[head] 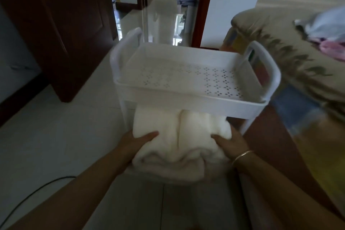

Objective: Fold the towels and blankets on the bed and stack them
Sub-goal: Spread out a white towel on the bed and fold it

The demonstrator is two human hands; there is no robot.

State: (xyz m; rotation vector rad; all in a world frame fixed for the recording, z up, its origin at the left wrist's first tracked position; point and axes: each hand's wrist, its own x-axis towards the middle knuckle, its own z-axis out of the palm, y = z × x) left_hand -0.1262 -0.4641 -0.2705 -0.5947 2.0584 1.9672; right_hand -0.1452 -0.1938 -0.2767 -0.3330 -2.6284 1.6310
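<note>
From the head camera, a folded towel (179, 136) – cream-white, thick and fluffy, with a soft crease down its middle and a rolled front edge – is gripped at both sides. The left hand (138, 142) and right hand (231, 143) each clasp it, thumbs lying on top. Its far end sits under the top tray (186, 97) of a white plastic cart – smooth, rounded, pierced with small star-shaped holes. A thin metal bangle (242, 156) circles the right wrist. To the right, the bed (280, 46) carries crumpled cloth (324, 30). Glossy pale tiles (56, 127) cover the floor.
</note>
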